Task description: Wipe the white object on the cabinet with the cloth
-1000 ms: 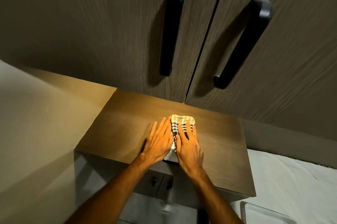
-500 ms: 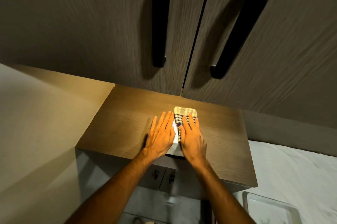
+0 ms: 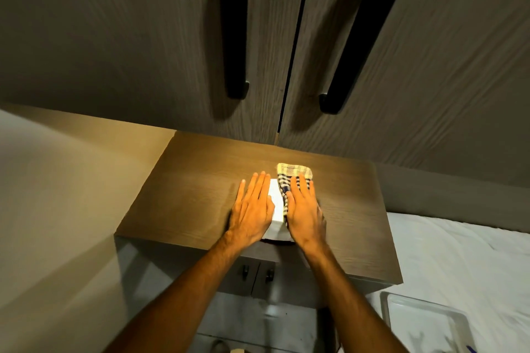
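Cloth has slid rightward off the white object on the cabinet, exposing more wiped surface. We press our right hand flat, fingers spread, on it; our left hand lies flat, steadying.

White object flat on cabinet; checked cloth draped over right half.

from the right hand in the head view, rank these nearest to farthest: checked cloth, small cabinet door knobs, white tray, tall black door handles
1. checked cloth: directly under the right hand, touching.
2. small cabinet door knobs: below the cabinet top's front edge, toward the viewer.
3. white tray: lower right, on the white sheet.
4. tall black door handles: high on the doors behind.
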